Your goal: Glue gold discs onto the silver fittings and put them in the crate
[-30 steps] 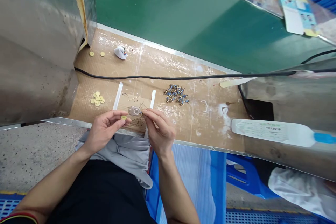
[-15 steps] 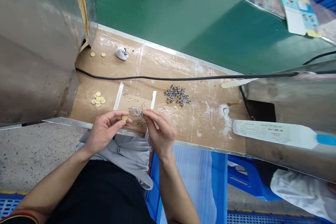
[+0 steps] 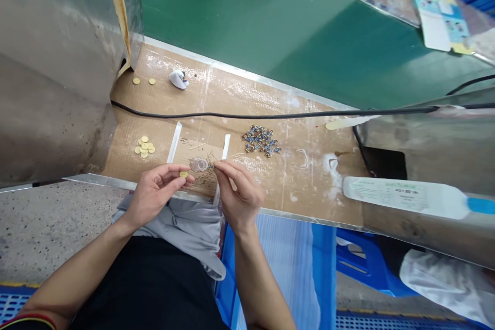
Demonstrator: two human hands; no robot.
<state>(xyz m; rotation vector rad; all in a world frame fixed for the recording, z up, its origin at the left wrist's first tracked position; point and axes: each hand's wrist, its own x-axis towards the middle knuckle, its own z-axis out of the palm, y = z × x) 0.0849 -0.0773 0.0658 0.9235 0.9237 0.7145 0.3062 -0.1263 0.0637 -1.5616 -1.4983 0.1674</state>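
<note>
Our left hand (image 3: 157, 188) pinches a round yellow disc (image 3: 183, 174) between nearly closed fingers (image 3: 173, 167); our right hand (image 3: 242, 193) likewise pinches a tiny blue-and-bronze piece (image 3: 211, 166) by a clear round dish (image 3: 199, 164). Ours are unjoined; farther off, loose yellow discs (image 3: 144, 146) and blue-and-bronze pieces (image 3: 260, 140) lie untouched.

Head-camera view of the person's own body and clothing. The torso bears a plain black fabric garment (image 3: 154, 283). The left arm emerges from a short black fabric sleeve (image 3: 27, 325), its hem edged by a red band and a thin yellow line; below this hem the forearm is bare. The right forearm is likewise bare. Both the left hand (image 3: 152, 193) and the right hand (image 3: 240, 197) are ungloved, with slim, tapering fingers.
</note>
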